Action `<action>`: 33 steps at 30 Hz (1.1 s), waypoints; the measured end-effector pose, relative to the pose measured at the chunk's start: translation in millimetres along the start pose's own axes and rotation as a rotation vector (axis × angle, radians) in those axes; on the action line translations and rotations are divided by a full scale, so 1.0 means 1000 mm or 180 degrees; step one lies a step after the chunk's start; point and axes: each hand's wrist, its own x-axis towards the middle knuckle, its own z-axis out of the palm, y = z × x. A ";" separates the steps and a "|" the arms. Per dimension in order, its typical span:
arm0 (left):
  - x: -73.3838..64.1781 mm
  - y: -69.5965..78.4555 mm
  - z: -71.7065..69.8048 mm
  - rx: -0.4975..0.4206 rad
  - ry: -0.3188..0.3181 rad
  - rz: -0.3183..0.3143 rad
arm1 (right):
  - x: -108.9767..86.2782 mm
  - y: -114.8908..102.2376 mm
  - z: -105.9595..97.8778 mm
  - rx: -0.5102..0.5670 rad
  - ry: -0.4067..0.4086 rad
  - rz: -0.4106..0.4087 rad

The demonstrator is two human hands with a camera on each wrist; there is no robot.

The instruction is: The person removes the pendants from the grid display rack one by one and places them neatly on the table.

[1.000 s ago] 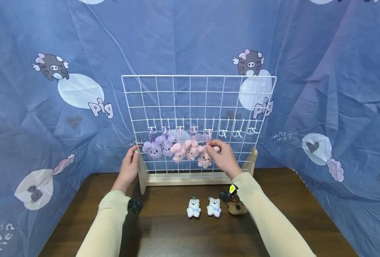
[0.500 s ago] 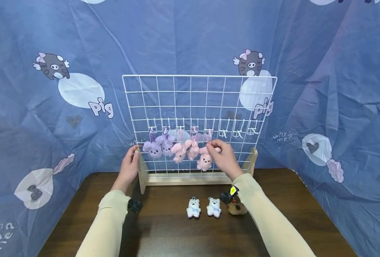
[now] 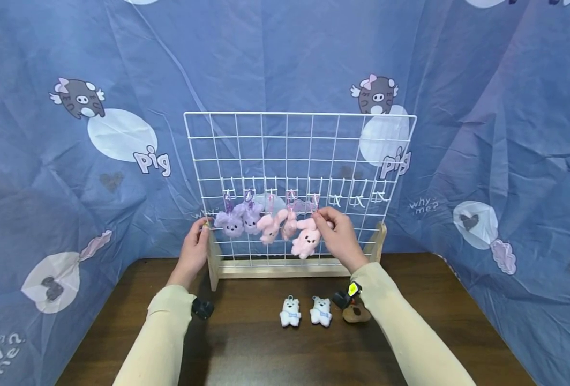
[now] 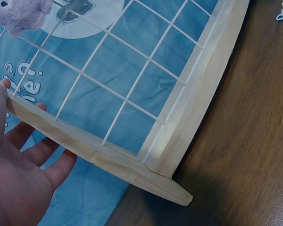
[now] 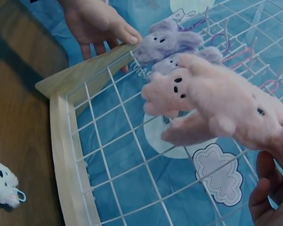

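My right hand (image 3: pixel 338 236) pinches the top of the rightmost pink plush keychain (image 3: pixel 306 242), whose strap runs up to a hook on the white wire grid (image 3: pixel 285 137). In the right wrist view its fingers (image 5: pixel 264 193) are at that pink plush (image 5: pixel 240 101). Two other pink plush keychains (image 3: pixel 269 228) hang just left of it, one turned sideways. Two purple plush keychains (image 3: pixel 251 217) hang further left. My left hand (image 3: pixel 194 251) grips the left wooden side piece (image 4: pixel 99 153) of the stand, thumb in front and fingers behind.
Several bare hooks (image 3: pixel 357 199) line the grid's right side. Two white bear plush keychains (image 3: pixel 291 312) lie on the brown table (image 3: pixel 265 354) before the stand. A brown plush (image 3: pixel 356 313) lies partly under my right wrist. Blue patterned cloth (image 3: pixel 285 53) hangs behind.
The rightmost pink plush has tilted, its lower body swinging left, as my right hand shifts slightly right. The pink plush beside it has turned sideways. My left hand stays put.
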 end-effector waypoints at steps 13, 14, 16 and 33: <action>-0.003 0.002 0.000 0.0027 0.0033 0.0080 | -0.004 -0.019 -0.004 0.0326 -0.0093 -0.0070; -0.003 0.002 0.000 0.0025 0.0031 0.0076 | -0.004 -0.020 -0.004 0.0340 -0.0109 -0.0068; -0.002 0.002 0.000 0.0020 0.0025 0.0080 | -0.005 -0.023 -0.004 0.0360 -0.0151 -0.0062; 0.000 0.000 0.000 -0.0004 -0.0026 0.0014 | -0.015 -0.036 0.014 0.0365 -0.0534 -0.0219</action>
